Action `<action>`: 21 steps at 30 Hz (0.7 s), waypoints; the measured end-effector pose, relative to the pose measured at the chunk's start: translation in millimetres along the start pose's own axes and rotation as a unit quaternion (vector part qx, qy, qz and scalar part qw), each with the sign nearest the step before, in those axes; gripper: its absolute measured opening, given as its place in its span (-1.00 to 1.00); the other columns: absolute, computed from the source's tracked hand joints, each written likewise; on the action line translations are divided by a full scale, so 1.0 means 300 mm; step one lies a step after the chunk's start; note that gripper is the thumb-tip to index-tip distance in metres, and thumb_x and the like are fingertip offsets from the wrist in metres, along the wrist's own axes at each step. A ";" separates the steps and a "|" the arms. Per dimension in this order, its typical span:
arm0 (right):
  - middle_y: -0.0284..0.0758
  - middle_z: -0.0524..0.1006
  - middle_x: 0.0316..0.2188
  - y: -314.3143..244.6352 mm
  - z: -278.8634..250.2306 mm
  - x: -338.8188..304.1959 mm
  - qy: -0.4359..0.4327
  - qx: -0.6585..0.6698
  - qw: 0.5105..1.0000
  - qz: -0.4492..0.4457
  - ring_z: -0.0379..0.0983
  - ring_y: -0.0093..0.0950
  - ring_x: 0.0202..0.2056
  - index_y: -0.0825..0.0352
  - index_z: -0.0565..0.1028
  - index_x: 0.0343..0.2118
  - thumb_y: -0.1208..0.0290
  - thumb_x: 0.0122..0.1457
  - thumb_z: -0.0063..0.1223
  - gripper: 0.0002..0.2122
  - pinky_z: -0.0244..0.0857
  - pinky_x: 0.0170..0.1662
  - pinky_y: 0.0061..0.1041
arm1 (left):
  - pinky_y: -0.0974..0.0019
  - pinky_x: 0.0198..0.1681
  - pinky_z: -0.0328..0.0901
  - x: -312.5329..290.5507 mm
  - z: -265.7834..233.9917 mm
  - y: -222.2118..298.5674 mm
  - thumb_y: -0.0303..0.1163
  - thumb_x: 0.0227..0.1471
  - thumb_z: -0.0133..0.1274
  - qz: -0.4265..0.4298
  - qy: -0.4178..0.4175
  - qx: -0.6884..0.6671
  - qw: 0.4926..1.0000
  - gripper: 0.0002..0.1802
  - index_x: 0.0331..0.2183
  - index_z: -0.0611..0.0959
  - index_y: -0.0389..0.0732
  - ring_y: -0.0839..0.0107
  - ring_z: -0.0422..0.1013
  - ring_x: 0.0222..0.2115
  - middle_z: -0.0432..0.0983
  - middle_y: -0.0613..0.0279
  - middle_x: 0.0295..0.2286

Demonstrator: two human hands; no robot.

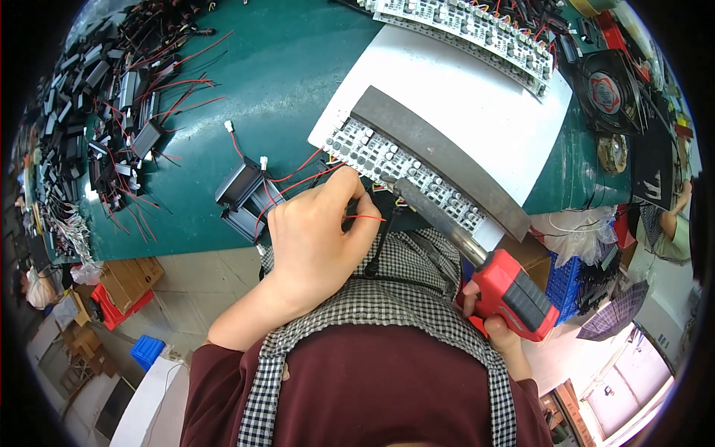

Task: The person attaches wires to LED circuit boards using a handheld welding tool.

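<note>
My left hand (pixel 320 235) is closed in a pinch at the near table edge, with a thin red wire (pixel 365 217) running out between its fingers. My right hand (pixel 500 331) grips a red and black soldering gun (pixel 514 294), whose metal barrel slants up to the left. The tip reaches the near edge of a white circuit board strip (pixel 406 173) covered with small round components; whether it touches is too small to tell. A dark grey bar (pixel 439 153) lies along the strip's far side. Left of my left hand sit black housings (pixel 242 186) with red wires and white plugs.
Under the strip lies a white sheet (pixel 477 93) on the green table (pixel 283 67). More circuit board strips (pixel 477 37) are stacked at the far edge. Many black housings with red wires (pixel 112 97) are heaped at left. A round black fan (pixel 607 93) stands at right.
</note>
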State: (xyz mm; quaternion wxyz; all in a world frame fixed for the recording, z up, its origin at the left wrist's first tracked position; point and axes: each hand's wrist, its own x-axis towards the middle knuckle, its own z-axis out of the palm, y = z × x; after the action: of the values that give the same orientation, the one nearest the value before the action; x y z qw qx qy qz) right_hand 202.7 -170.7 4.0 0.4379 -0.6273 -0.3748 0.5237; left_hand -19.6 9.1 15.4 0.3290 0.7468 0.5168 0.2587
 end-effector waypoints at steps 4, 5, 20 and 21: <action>-0.37 0.55 -0.55 -0.011 -0.002 0.012 -0.037 -0.042 0.998 -0.006 0.53 -0.49 -0.45 0.51 0.32 -0.01 0.26 -0.18 0.30 -0.33 0.36 -0.33 -0.60 | 0.31 -0.72 0.14 0.002 -0.013 0.003 -0.52 -0.21 0.08 -0.006 -0.028 0.033 0.999 -0.85 -0.60 0.40 -0.18 0.32 0.35 -0.77 0.37 0.27 -0.76; -0.37 0.55 -0.54 -0.007 -0.003 0.011 -0.036 -0.045 0.998 -0.012 0.53 -0.49 -0.46 0.51 0.33 -0.01 0.28 -0.18 0.29 -0.35 0.36 -0.34 -0.59 | 0.31 -0.72 0.14 0.002 -0.013 0.003 -0.52 -0.21 0.08 -0.006 -0.028 0.033 0.999 -0.85 -0.60 0.40 -0.18 0.32 0.35 -0.77 0.37 0.27 -0.76; -0.29 0.41 -0.40 -0.126 0.064 0.043 0.015 0.041 0.998 0.038 0.33 -0.55 -0.60 0.53 0.34 -0.17 -0.33 -0.12 0.04 -0.18 0.15 -0.54 -0.59 | 0.46 -0.70 -0.01 0.001 0.001 0.003 -0.60 -0.18 0.04 0.004 0.000 0.010 1.000 -0.87 -0.62 0.41 -0.26 0.57 0.06 -0.80 0.12 0.31 -0.82; -0.29 0.41 -0.40 -0.125 0.066 0.043 0.015 0.041 0.998 0.038 0.33 -0.55 -0.60 0.53 0.34 -0.17 -0.33 -0.12 0.04 -0.18 0.15 -0.54 -0.59 | 0.46 -0.70 -0.01 0.001 0.001 0.002 -0.60 -0.18 0.04 0.004 0.000 0.010 1.000 -0.87 -0.62 0.41 -0.26 0.57 0.06 -0.80 0.12 0.31 -0.82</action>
State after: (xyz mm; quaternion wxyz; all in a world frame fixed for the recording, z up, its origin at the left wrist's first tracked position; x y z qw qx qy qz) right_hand 184.8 -143.0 33.7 0.4484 -0.6302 -0.3226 0.5456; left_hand -18.9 9.3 15.6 0.3205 0.7522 0.5163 0.2546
